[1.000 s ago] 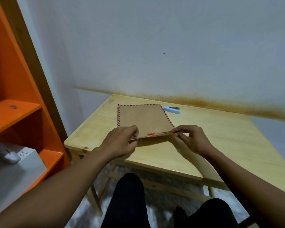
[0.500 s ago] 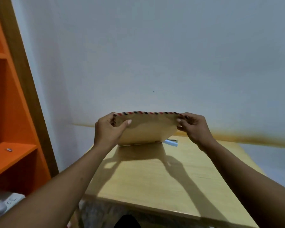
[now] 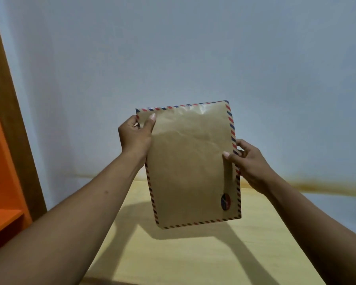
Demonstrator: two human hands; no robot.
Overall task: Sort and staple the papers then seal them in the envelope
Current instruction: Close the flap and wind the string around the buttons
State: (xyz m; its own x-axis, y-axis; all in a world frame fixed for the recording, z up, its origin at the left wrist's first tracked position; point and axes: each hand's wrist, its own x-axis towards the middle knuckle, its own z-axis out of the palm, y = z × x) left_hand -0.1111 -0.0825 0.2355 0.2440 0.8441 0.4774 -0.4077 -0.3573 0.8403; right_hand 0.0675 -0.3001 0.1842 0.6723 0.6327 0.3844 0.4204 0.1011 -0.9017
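A brown envelope point(image 3: 188, 165) with a red-and-blue striped border is held upright in the air above the wooden table point(image 3: 193, 260). My left hand point(image 3: 135, 137) grips its upper left corner, thumb on the front face. My right hand point(image 3: 249, 164) pinches the middle of its right edge, thumb on the front. A small round sticker point(image 3: 225, 201) sits near the envelope's lower right corner. No papers or stapler show; the envelope hides the back of the table.
An orange shelf unit point(image 3: 2, 219) with a brown wooden side post stands at the left. A pale wall point(image 3: 193, 58) with a rusty stain line along its base rises behind the table.
The envelope was lifted off the table and raised upright to face me. The head tilted up, so the blue stapler is out of sight.
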